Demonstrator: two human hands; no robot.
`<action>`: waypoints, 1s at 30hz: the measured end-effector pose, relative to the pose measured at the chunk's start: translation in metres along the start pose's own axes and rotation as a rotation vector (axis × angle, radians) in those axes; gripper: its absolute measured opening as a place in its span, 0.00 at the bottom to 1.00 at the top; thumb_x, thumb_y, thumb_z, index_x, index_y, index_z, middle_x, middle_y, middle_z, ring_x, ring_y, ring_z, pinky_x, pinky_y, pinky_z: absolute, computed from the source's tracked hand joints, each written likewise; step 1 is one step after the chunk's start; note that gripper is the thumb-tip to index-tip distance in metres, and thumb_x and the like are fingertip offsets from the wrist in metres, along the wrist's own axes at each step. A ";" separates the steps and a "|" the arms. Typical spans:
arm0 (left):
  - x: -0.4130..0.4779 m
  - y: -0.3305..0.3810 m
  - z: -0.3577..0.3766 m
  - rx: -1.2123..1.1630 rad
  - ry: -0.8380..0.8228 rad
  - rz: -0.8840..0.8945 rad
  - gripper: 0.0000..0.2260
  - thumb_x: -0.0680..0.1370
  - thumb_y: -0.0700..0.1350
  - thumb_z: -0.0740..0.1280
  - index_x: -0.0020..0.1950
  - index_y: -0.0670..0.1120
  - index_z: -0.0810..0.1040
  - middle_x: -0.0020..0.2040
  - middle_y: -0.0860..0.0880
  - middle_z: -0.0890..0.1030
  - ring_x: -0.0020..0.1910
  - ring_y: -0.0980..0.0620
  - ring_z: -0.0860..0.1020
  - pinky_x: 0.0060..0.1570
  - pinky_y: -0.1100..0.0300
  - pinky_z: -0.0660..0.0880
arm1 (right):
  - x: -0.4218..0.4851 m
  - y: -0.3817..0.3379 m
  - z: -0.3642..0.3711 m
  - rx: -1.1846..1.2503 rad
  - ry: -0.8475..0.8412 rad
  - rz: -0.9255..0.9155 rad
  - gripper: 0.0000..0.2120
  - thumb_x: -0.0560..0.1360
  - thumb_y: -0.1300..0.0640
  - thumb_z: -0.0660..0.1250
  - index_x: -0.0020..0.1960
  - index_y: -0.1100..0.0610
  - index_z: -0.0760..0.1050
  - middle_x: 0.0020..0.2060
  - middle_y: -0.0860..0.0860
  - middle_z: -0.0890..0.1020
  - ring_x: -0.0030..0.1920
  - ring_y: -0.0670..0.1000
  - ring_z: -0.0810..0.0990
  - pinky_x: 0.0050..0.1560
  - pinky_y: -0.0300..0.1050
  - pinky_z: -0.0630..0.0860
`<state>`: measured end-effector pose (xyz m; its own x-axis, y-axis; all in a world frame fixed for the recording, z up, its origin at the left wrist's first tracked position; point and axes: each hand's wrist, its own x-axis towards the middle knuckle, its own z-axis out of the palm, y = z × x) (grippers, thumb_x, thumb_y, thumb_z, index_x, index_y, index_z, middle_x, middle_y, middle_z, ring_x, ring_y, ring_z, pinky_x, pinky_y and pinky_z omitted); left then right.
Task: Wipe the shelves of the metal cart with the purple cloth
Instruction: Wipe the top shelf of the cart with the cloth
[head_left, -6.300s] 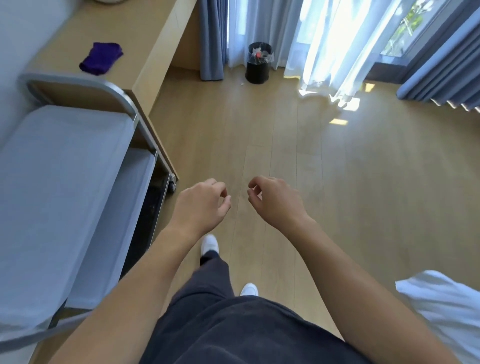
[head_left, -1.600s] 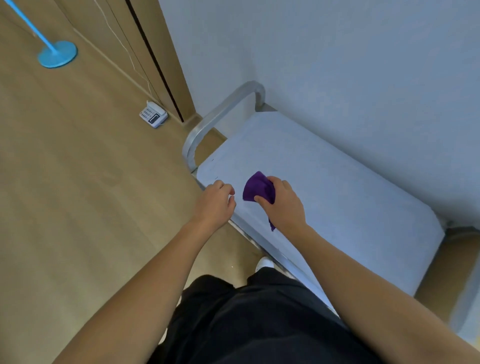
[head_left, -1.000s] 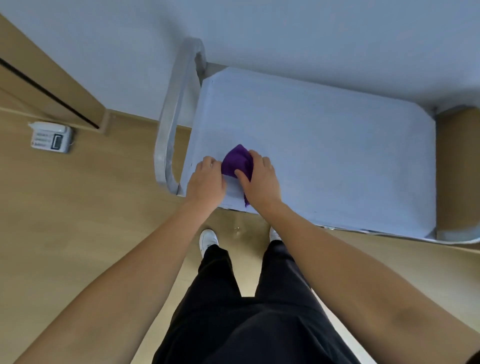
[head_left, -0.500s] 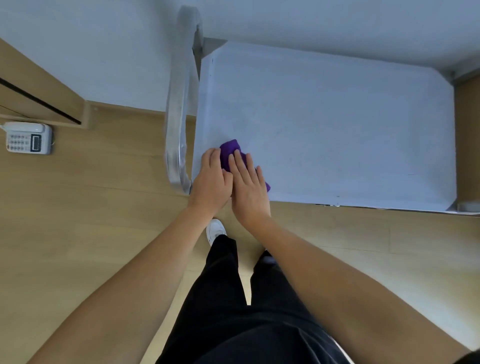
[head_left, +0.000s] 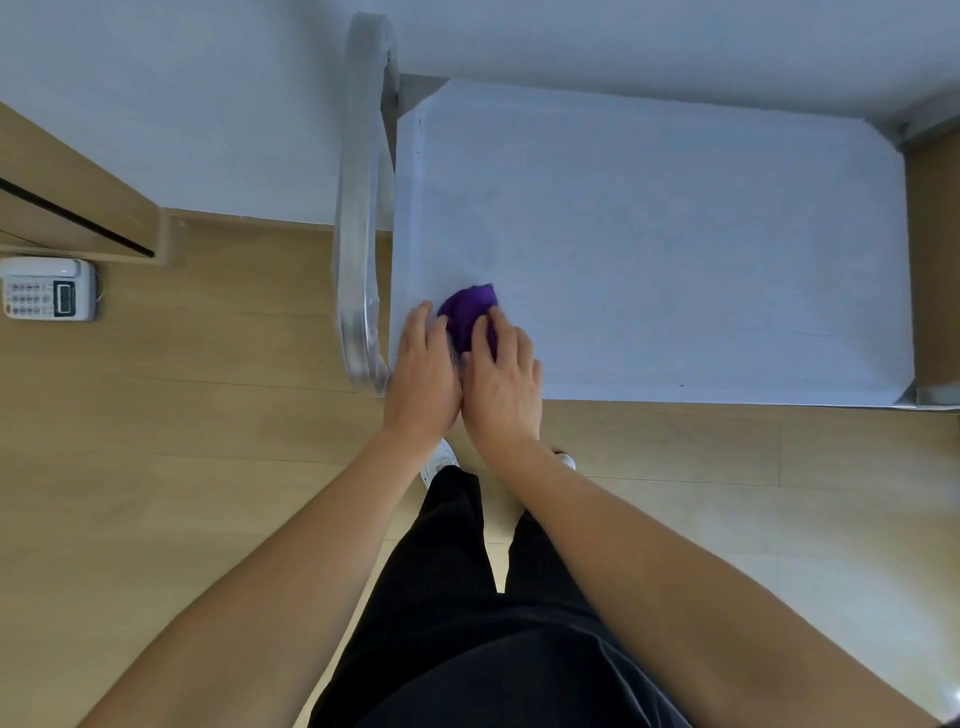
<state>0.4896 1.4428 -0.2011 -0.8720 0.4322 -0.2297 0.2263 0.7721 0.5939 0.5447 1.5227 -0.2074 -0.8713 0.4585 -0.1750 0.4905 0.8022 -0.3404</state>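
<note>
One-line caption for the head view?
Left hand and right hand press the purple cloth onto the metal cart's top shelf.

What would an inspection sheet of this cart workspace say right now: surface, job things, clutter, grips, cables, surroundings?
Surface: top shelf of the metal cart, pale and flat; lower shelves hidden.
Job's things: purple cloth bunched on the shelf near its front corner by the handle.
Clutter: nothing seen.
Grips: left hand flat on the shelf beside the cloth; right hand pressing on the cloth.
Cables: nothing plainly seen.
Surroundings: cart handle, white wall, wooden floor, telephone on the floor.
</note>
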 end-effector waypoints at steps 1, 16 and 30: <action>0.001 0.000 -0.001 -0.033 0.014 -0.012 0.18 0.81 0.38 0.57 0.71 0.38 0.66 0.74 0.43 0.62 0.72 0.47 0.65 0.69 0.55 0.67 | -0.003 -0.001 0.002 0.009 -0.005 -0.062 0.22 0.77 0.55 0.60 0.70 0.60 0.66 0.71 0.56 0.68 0.67 0.57 0.68 0.60 0.52 0.73; 0.014 -0.008 -0.003 0.193 -0.069 -0.013 0.25 0.80 0.38 0.59 0.77 0.42 0.59 0.79 0.46 0.51 0.76 0.49 0.59 0.68 0.56 0.69 | 0.100 0.003 0.008 0.101 0.102 -0.074 0.36 0.72 0.66 0.67 0.76 0.62 0.55 0.77 0.56 0.57 0.77 0.54 0.53 0.77 0.50 0.53; 0.089 0.008 0.019 0.288 0.109 0.068 0.20 0.77 0.37 0.63 0.69 0.38 0.70 0.73 0.38 0.67 0.73 0.39 0.64 0.68 0.46 0.66 | 0.146 0.022 0.000 0.066 0.251 -0.066 0.32 0.74 0.63 0.61 0.76 0.61 0.57 0.76 0.57 0.60 0.76 0.56 0.58 0.73 0.53 0.61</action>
<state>0.4221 1.4961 -0.2318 -0.8886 0.4468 -0.1037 0.3857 0.8503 0.3581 0.4284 1.6073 -0.2408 -0.8659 0.4934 0.0817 0.4236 0.8104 -0.4048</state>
